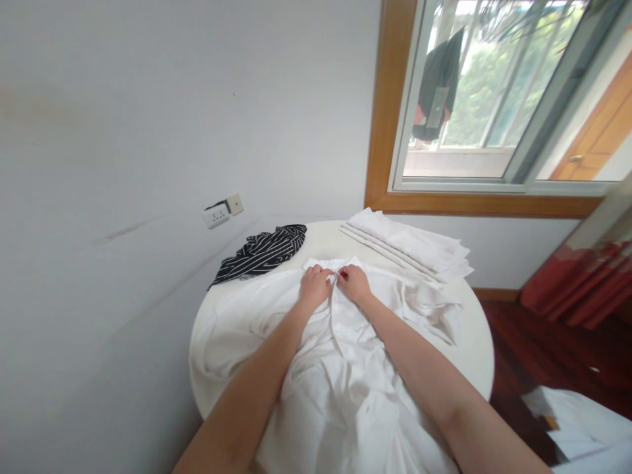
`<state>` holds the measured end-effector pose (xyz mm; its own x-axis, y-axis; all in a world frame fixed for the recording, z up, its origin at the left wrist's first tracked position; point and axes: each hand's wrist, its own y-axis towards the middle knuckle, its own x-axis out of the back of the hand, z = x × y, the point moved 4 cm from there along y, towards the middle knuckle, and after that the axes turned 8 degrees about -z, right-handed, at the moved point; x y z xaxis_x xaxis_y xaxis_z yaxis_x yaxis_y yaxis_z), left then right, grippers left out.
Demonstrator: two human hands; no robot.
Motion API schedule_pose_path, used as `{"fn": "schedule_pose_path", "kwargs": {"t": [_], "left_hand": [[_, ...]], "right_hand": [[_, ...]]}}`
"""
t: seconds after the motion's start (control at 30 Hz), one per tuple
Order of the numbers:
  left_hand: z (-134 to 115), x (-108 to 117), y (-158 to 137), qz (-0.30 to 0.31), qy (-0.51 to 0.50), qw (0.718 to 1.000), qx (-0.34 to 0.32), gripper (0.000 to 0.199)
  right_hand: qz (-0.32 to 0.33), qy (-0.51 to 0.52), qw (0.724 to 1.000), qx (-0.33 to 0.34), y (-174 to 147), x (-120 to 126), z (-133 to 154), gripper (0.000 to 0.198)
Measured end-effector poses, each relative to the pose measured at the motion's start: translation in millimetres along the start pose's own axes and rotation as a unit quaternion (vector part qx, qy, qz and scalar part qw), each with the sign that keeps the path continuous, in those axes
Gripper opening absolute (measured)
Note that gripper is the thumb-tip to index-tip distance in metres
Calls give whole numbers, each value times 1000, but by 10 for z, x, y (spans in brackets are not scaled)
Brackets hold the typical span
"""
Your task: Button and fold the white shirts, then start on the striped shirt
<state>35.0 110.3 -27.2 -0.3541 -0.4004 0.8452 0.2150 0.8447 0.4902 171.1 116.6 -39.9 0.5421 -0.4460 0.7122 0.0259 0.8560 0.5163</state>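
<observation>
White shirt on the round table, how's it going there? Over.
Left hand, right hand pinching at the collar of the white cloth shirt. Shirt rumpled across round white table. Nothing blocking hands; black-and-white striped cloth left, folded white cloth stack right.

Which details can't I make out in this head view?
All in the head view:
Whether the white shirt is fastened at the neck: too small, partly covered by left hand and right hand.
Its lower end: apparently cut off by the bottom edge.
Striped cloth's full shape: hidden by its folds.
</observation>
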Motion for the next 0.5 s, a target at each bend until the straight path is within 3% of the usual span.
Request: {"fn": "schedule_pose_path", "kwargs": {"t": [0.17, 0.5], "left_hand": [[5, -7, 96, 21, 17, 999, 17, 24], [32, -68, 159, 6, 9, 999, 43, 17]], "right_hand": [[4, 15, 1000, -21, 20, -17, -39, 17], [-15, 27, 999, -21, 15, -48, -62, 16]]}}
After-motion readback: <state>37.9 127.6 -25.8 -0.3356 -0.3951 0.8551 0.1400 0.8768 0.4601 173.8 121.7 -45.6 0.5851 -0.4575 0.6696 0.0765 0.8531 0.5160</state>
